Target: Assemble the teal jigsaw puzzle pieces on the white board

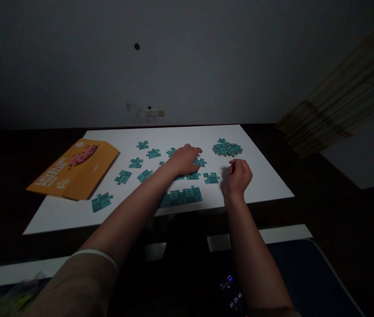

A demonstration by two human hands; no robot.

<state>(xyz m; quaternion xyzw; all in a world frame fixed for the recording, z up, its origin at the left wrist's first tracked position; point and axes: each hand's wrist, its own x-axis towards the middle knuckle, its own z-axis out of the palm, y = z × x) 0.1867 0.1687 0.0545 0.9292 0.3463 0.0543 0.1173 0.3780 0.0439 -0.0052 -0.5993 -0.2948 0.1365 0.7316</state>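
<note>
Teal puzzle pieces (154, 153) are spread on a white board (266, 176) at the frame's centre, reached for by two bare hands.

The left hand (184, 159) is laid flat, grip released, over loose pieces; the right hand (238, 175) is curled, and whether anything is pinched cannot be told. A joined strip (181, 196) sits at the board's near edge, where a forearm could knock it off in the dim light.

Light: dim room
Wall (207, 66): plain grey, upper frame
Socket (154, 112): centre, on wall
Curtain (345, 105): striped, right edge
Floor (339, 207): dark
</note>
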